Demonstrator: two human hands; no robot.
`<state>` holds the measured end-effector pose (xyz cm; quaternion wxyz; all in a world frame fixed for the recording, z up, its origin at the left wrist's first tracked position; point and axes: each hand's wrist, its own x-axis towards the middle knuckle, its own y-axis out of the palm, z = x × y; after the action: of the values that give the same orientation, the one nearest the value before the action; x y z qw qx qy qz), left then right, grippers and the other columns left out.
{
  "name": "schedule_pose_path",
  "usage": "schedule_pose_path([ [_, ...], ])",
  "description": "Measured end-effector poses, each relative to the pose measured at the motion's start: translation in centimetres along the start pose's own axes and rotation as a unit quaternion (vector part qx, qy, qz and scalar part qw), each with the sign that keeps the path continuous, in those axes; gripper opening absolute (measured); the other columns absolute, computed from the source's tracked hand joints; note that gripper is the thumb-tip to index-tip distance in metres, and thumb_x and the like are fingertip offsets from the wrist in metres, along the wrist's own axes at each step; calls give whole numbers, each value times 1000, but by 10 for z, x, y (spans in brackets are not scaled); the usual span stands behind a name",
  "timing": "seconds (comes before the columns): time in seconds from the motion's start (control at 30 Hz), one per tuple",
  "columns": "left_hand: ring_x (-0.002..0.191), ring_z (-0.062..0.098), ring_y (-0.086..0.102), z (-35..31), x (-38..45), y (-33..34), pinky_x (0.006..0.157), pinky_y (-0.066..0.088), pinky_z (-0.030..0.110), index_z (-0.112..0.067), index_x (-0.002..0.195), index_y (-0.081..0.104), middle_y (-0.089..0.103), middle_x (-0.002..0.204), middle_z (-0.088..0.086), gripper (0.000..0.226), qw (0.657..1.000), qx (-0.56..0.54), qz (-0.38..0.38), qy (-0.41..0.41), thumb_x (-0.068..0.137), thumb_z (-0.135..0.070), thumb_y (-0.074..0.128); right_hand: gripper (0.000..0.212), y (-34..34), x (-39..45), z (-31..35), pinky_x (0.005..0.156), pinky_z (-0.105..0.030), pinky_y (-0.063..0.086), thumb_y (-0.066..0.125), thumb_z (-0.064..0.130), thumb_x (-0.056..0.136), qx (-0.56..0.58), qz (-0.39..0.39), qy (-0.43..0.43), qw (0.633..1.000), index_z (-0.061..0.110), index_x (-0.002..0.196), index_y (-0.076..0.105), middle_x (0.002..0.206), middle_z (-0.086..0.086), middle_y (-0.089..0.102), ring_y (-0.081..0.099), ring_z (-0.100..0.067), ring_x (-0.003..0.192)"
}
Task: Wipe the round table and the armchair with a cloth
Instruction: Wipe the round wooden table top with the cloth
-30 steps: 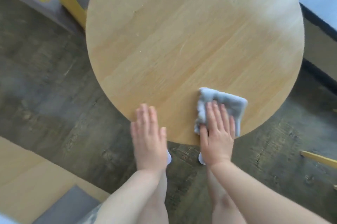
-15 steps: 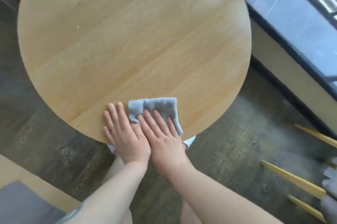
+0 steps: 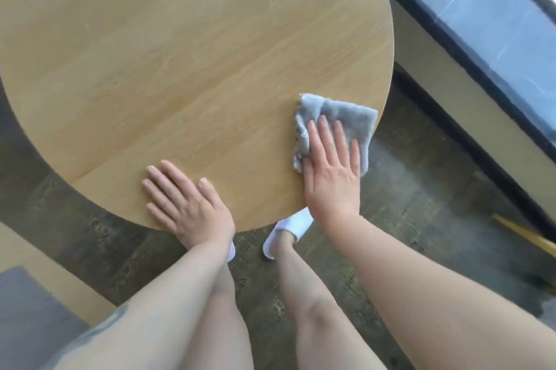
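Observation:
The round wooden table (image 3: 180, 62) fills the upper left of the head view. A folded grey cloth (image 3: 346, 116) lies at the table's near right edge, partly overhanging it. My right hand (image 3: 331, 171) presses flat on the cloth with fingers spread. My left hand (image 3: 183, 201) rests flat on the bare tabletop at the near edge, to the left of the cloth and apart from it. A grey cushion on a pale wooden frame (image 3: 27, 309), perhaps the armchair, shows at the bottom left corner.
A dark stone sill (image 3: 481, 14) over a cream wall runs along the right. A yellow wooden leg (image 3: 523, 234) crosses the floor at the right. My legs and white slippers (image 3: 288, 228) stand under the table's near edge on dark flooring.
My right hand has slid the cloth rightward along the near edge, away from my left hand. The view has also shifted so the table sits further left.

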<state>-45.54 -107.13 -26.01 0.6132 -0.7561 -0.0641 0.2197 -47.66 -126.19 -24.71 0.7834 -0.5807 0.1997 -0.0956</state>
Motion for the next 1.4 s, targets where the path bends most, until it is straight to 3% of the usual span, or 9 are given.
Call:
schedule_pose_path([
  [0.07,150,32,4,1,-1,1,119,5,49,-7,156,6,4,163,16,66,1000,-5,-4,-2,98,-36,19,59,16,-13,53,119,-38,-6,30,32,98,44,-26,125,991,27,153,11,161,7,9,1,-16,148],
  [0.23,150,34,6,5,-3,3,118,8,51,-6,155,7,6,162,18,67,1000,-13,1,4,97,-37,18,63,16,-22,10,119,-35,10,52,25,91,-65,61,-342,936,28,150,31,156,8,29,21,-14,145],
  [0.37,150,31,1,6,-6,4,119,5,50,-10,155,-2,2,163,15,65,1000,-28,9,-4,99,-37,17,60,15,-15,37,120,-36,-3,32,32,96,10,-7,82,997,28,153,13,159,10,8,5,-16,148],
  [0.53,149,34,10,5,-5,3,117,13,51,-6,155,10,11,162,18,63,1000,-16,7,0,100,-34,23,59,6,-14,4,119,-40,15,42,32,95,-103,122,-409,898,30,151,25,158,9,19,14,-15,147],
  [0.67,149,29,13,-1,-3,1,118,13,48,-5,155,12,15,162,15,60,999,-31,-8,13,102,-32,25,62,3,6,40,119,-42,9,40,30,90,-17,22,-31,999,25,150,27,158,-2,23,13,-22,147],
  [0.83,148,25,17,14,13,-4,118,12,44,-7,154,17,20,161,9,59,988,-6,-12,156,99,-25,26,64,4,-15,42,115,-38,23,45,28,85,-49,123,-395,909,24,149,33,156,2,25,25,-18,144],
  [1.0,148,24,17,11,15,-2,119,9,42,-9,155,18,21,161,8,57,989,-3,-34,141,102,-29,26,76,-4,24,57,111,-41,20,50,42,74,5,25,-59,998,19,146,39,157,-4,26,21,-22,144],
  [1.17,150,23,11,4,12,-6,119,8,45,-11,155,14,15,163,7,60,993,-17,-12,112,99,-26,27,43,0,-28,23,109,-53,30,60,32,81,13,102,-346,933,20,122,52,151,0,37,27,-18,144],
  [1.4,149,24,10,-72,-25,10,118,1,43,-12,155,15,12,163,8,71,998,-46,-3,48,89,-29,34,45,-4,9,23,114,-48,15,46,30,83,16,45,-179,983,17,126,45,154,-5,32,21,-25,143],
])
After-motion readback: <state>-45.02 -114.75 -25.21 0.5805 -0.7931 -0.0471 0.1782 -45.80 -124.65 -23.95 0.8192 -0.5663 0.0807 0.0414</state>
